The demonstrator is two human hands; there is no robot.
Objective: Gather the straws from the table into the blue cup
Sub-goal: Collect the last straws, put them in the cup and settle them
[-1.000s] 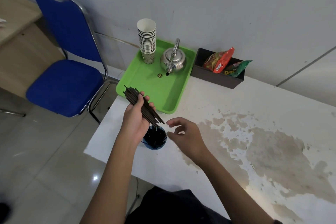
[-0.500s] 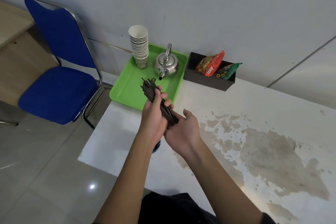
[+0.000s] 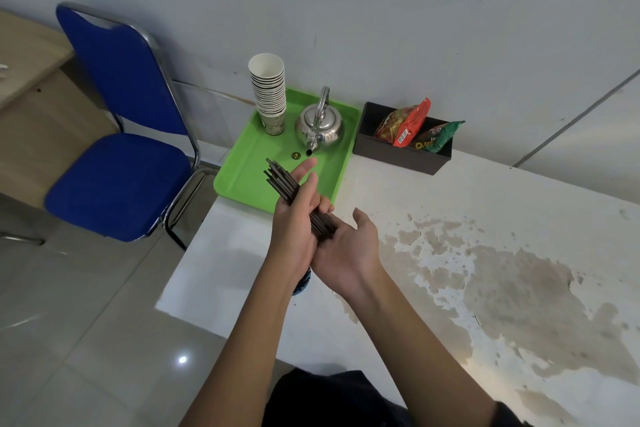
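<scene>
A bundle of dark straws slants above the table, its upper ends fanning out toward the green tray and its lower ends resting in the palm of the right hand. The left hand grasps the bundle around its middle, fingers partly stretched along the straws rather than tightly curled. The right hand lies open, palm up, cupped under the bottom tips and touching them, its thumb raised to the side. The two hands press together at the wrists.

Just below the hands, a sliver of the blue cup shows on the table, mostly hidden by the left forearm; what it holds cannot be seen.

The table is white with wide brownish worn patches to the right. At its far left corner sits the green tray, carrying a stack of paper cups and a steel kettle. Just beside the tray, against the wall, a dark box holds snack packets. A blue chair stands on the tiled floor to the left of the table.
</scene>
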